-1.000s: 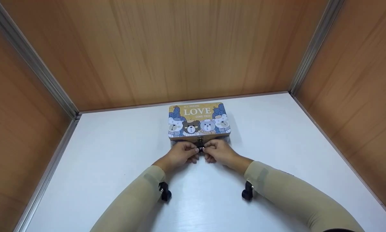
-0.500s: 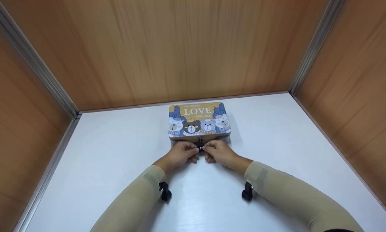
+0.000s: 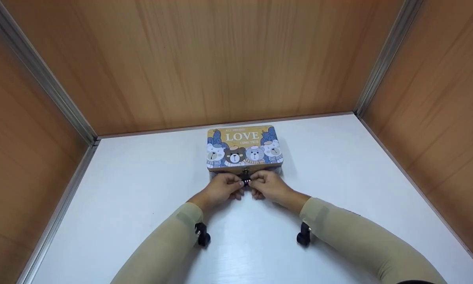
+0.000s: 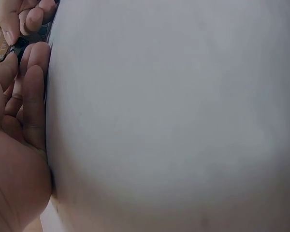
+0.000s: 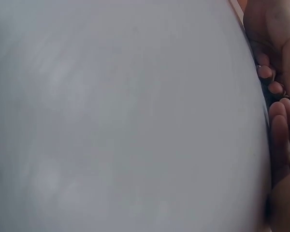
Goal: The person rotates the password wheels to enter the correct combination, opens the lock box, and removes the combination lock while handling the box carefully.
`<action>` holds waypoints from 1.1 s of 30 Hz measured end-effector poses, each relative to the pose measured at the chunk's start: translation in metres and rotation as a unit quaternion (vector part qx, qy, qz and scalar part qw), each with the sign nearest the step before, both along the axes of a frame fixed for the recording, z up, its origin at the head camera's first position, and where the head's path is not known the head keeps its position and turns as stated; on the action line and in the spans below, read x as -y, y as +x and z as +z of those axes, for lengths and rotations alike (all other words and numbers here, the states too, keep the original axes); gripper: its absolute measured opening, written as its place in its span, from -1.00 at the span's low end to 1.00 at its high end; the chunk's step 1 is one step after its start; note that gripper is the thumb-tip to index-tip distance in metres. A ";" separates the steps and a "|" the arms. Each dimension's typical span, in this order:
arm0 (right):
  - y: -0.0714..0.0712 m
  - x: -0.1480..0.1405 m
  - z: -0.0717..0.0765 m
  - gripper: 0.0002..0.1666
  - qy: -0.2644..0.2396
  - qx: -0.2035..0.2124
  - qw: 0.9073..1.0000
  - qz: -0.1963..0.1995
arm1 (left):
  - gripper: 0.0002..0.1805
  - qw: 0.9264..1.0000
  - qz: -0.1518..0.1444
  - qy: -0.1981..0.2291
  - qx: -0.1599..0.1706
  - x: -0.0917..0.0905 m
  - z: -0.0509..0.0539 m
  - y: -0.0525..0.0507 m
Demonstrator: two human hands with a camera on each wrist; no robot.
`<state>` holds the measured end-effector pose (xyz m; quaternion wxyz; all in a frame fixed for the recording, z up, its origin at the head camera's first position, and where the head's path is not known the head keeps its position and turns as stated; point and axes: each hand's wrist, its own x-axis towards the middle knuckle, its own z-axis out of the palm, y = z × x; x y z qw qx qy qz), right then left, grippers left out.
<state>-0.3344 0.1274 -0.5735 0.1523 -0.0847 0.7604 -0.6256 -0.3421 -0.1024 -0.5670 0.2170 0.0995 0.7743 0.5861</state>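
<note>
A lidded box (image 3: 242, 146) with cartoon bears and the word LOVE on its lid lies closed near the back of the table. At its front clasp hangs a small black padlock (image 3: 246, 182), with what look like number dials. My left hand (image 3: 221, 187) pinches the padlock from the left between thumb and fingers. From the right, my right hand (image 3: 271, 185) pinches its other side. In the left wrist view the padlock (image 4: 19, 44) shows between both hands' fingertips. Fingers cover much of it, so the dial digits cannot be read.
The white table (image 3: 149, 189) meets a wooden back panel (image 3: 220, 63) just behind the box. More wooden panels with metal corner strips stand at the left and right. Small black cameras (image 3: 202, 234) hang at both sleeved wrists.
Both hands stay at the padlock, and the box stays in place. Only a very slight shift of the right hand's fingers shows.
</note>
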 end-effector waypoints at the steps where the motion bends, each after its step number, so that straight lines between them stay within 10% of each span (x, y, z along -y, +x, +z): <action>1: 0.000 0.000 0.000 -0.73 0.003 -0.001 1.000 0.001 | -0.80 1.000 0.000 0.001 0.000 0.000 0.000 0.000; 33: 0.000 0.001 -0.003 -0.74 0.007 -0.017 1.000 -0.001 | -0.80 1.000 -0.008 0.000 -0.007 0.001 -0.001 -0.001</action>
